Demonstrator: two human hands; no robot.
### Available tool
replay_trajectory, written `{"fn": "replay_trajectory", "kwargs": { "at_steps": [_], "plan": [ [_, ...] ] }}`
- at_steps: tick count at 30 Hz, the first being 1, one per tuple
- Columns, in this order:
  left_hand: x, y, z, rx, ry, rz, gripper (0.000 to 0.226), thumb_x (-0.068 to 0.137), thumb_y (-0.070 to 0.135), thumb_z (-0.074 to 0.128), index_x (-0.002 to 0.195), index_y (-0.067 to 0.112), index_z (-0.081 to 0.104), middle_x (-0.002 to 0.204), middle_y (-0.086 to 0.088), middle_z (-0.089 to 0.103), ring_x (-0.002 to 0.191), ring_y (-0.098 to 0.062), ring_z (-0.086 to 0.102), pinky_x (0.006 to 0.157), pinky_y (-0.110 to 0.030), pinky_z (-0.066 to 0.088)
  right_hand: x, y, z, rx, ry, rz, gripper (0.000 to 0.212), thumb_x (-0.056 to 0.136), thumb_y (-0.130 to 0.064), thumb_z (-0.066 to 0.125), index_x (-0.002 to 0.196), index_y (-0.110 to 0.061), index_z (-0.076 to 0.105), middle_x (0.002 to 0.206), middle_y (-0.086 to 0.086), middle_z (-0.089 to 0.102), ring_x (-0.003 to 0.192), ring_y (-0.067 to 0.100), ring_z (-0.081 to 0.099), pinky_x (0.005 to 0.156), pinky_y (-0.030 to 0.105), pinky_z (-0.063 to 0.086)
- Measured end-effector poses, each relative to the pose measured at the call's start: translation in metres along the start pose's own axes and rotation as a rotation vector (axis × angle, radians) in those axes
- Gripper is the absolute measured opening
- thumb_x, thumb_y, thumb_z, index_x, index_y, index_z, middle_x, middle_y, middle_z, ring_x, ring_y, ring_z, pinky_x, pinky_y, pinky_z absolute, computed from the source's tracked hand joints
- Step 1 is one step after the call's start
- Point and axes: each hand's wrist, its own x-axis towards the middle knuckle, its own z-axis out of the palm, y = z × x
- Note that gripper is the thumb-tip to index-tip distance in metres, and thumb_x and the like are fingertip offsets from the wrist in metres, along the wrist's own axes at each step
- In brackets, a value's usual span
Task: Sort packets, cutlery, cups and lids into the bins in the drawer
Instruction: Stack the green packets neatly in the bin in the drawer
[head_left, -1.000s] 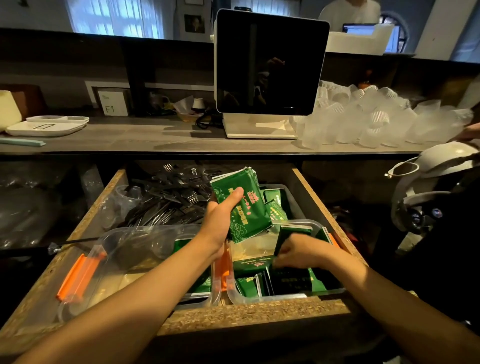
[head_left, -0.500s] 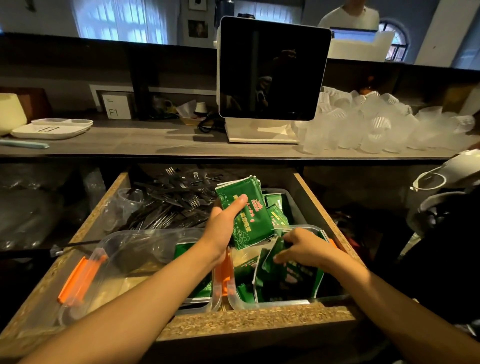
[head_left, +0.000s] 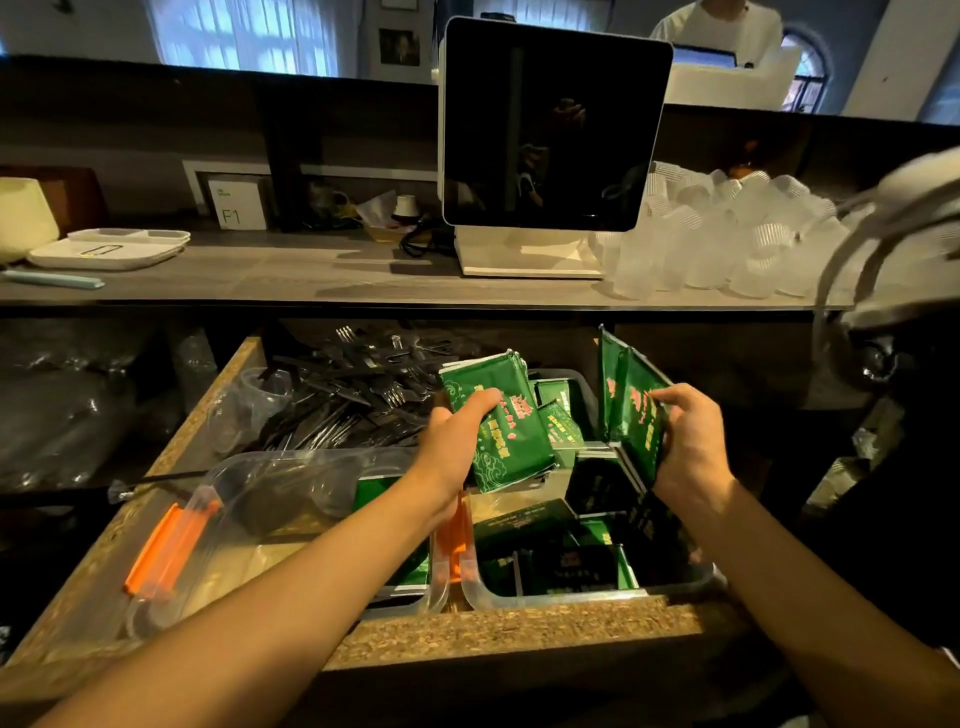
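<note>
The right hand has come up out of the lower-right bin with a few green packets, grip closed round them, upright at centre right. The left hand still grips its own stack at mid-frame above the drawer. The two bundles look ready to be joined; more packets lie loose below.

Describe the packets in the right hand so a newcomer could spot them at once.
Start at the open wooden drawer under the counter, then look over its right clear bin. There the right hand pinches a few green packets standing on edge, whereas the left hand's stack shows its face.
</note>
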Motion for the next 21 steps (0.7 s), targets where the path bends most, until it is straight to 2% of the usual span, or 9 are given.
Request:
{"fn": "replay_trajectory", "kwargs": {
  "at_steps": [2, 4, 6, 9, 11, 14, 16, 18, 21],
  "plan": [
    [0.000, -0.002, 0.001, 0.045, -0.013, -0.003, 0.081, 0.056, 0.068, 0.067, 0.113, 0.013, 0.051, 0.111, -0.006, 0.054, 0.116, -0.028, 0.057, 0.105, -0.052, 0.045, -0.003, 0.004, 0.003, -0.058, -0.114, 0.023, 0.022, 0.088, -0.015, 0.043, 0.093, -0.001, 0.061, 0.064, 0.006, 0.064, 0.049, 0.018, 0.062, 0.048, 0.023, 0.051],
    [-0.001, -0.003, 0.003, 0.073, -0.040, -0.009, 0.085, 0.067, 0.069, 0.063, 0.128, 0.010, 0.051, 0.129, -0.006, 0.052, 0.125, -0.025, 0.049, 0.109, -0.044, 0.039, -0.003, 0.010, 0.009, -0.080, -0.202, -0.012, 0.027, 0.089, -0.014, 0.050, 0.107, 0.001, 0.062, 0.077, 0.012, 0.068, 0.061, 0.022, 0.066, 0.055, 0.029, 0.056],
    [-0.001, -0.004, 0.005, 0.066, -0.061, -0.025, 0.090, 0.085, 0.066, 0.060, 0.148, 0.007, 0.035, 0.153, -0.006, 0.037, 0.141, -0.025, 0.036, 0.113, -0.039, 0.030, 0.000, 0.016, 0.013, -0.147, -0.227, -0.109, 0.025, 0.089, -0.013, 0.057, 0.111, -0.002, 0.065, 0.093, 0.017, 0.069, 0.074, 0.026, 0.067, 0.067, 0.035, 0.058],
    [-0.006, 0.000, 0.007, 0.086, -0.102, -0.046, 0.096, 0.094, 0.063, 0.049, 0.158, 0.004, 0.010, 0.166, -0.009, 0.015, 0.151, -0.025, 0.019, 0.119, -0.039, 0.022, -0.001, 0.024, 0.017, -0.321, -0.204, -0.215, 0.014, 0.095, -0.012, 0.056, 0.101, -0.009, 0.068, 0.087, 0.011, 0.073, 0.075, 0.024, 0.069, 0.065, 0.033, 0.058],
    [-0.004, -0.003, 0.008, 0.061, -0.123, -0.046, 0.107, 0.085, 0.073, 0.055, 0.158, 0.007, 0.012, 0.165, -0.009, 0.018, 0.150, -0.026, 0.022, 0.121, -0.041, 0.023, -0.001, 0.028, 0.017, -0.359, -0.196, -0.234, 0.014, 0.095, -0.013, 0.058, 0.103, -0.008, 0.069, 0.092, 0.013, 0.074, 0.080, 0.026, 0.071, 0.070, 0.036, 0.058],
    [-0.007, -0.003, 0.005, 0.081, -0.175, -0.011, 0.129, 0.059, 0.086, 0.070, 0.155, 0.014, 0.025, 0.160, -0.006, 0.032, 0.145, -0.024, 0.034, 0.118, -0.044, 0.031, -0.001, 0.030, 0.018, -0.392, -0.156, -0.247, 0.018, 0.093, -0.016, 0.062, 0.109, -0.008, 0.067, 0.097, 0.014, 0.074, 0.087, 0.029, 0.071, 0.074, 0.039, 0.058],
    [-0.009, -0.002, 0.006, 0.119, -0.167, -0.008, 0.115, 0.070, 0.074, 0.072, 0.153, 0.010, 0.027, 0.152, -0.002, 0.038, 0.140, -0.022, 0.037, 0.114, -0.038, 0.033, -0.001, 0.031, 0.018, -0.381, -0.158, -0.232, 0.020, 0.093, -0.017, 0.062, 0.110, -0.008, 0.066, 0.097, 0.014, 0.074, 0.087, 0.030, 0.072, 0.075, 0.039, 0.058],
    [-0.006, -0.004, 0.005, 0.126, -0.185, -0.003, 0.112, 0.067, 0.074, 0.074, 0.150, 0.010, 0.032, 0.146, -0.001, 0.043, 0.134, -0.020, 0.041, 0.111, -0.037, 0.035, -0.001, 0.031, 0.017, -0.440, -0.151, -0.290, 0.017, 0.093, -0.019, 0.061, 0.105, -0.009, 0.069, 0.092, 0.011, 0.075, 0.082, 0.026, 0.073, 0.069, 0.033, 0.058],
    [-0.004, -0.006, 0.006, 0.116, -0.202, -0.030, 0.135, 0.040, 0.086, 0.077, 0.147, 0.014, 0.037, 0.149, -0.007, 0.046, 0.135, -0.025, 0.046, 0.113, -0.049, 0.039, -0.002, 0.031, 0.019, -0.594, -0.053, -0.451, 0.014, 0.093, -0.021, 0.062, 0.093, -0.011, 0.072, 0.083, 0.004, 0.075, 0.074, 0.016, 0.071, 0.063, 0.024, 0.054]
  ]
}}
